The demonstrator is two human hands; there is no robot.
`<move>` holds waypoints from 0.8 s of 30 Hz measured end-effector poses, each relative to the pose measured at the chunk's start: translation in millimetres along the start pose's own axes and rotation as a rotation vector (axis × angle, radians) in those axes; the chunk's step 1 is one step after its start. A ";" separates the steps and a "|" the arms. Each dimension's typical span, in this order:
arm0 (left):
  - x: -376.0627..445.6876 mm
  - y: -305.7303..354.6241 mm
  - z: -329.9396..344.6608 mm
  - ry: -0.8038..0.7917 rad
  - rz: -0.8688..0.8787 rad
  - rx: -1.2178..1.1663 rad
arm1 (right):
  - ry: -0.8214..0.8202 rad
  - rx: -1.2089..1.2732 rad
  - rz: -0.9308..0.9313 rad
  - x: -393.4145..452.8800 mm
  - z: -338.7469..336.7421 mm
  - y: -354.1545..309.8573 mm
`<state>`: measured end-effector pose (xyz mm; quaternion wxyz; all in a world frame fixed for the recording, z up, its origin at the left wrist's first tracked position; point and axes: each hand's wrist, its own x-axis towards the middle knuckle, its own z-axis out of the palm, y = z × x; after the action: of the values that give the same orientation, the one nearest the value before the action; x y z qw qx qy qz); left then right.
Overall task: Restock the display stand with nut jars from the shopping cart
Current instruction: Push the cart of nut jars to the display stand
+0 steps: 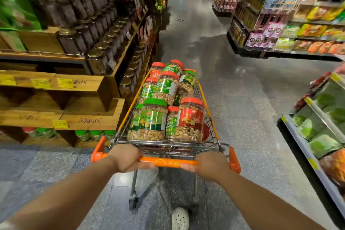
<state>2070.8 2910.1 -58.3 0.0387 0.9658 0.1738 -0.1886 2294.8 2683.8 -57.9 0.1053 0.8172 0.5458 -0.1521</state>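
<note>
Shopping cart (208,117): wire basket, orange trim and handle, standing in aisle just beside display stand (89,117). Nut jars (153,119) fill basket: clear plastic, red or green lids and labels, some upright, some tilted. Stand: wooden crates, few green-lidded jars on lowest level.

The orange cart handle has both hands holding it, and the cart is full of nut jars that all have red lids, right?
Not quite. Both the left hand and the right hand do grip the orange cart handle, and the wire shopping cart is full of clear plastic nut jars, but the head view shows some lids are green, like the green-lidded jar beside a red-lidded jar.
</note>
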 end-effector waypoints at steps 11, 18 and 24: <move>56.7 -37.7 -21.5 -0.004 -0.041 -0.026 | 0.035 -0.018 -0.016 68.4 -23.0 22.8; 69.2 -45.5 -28.8 -0.068 -0.060 -0.105 | 0.055 0.063 -0.014 83.4 -25.8 28.2; 75.0 -49.9 -31.9 -0.102 -0.038 -0.171 | 0.017 0.042 0.025 85.1 -35.8 26.0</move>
<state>2129.7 2985.3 -57.6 0.1263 0.9446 0.2052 -0.2227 2354.0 2759.2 -55.3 0.0854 0.8274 0.5330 -0.1553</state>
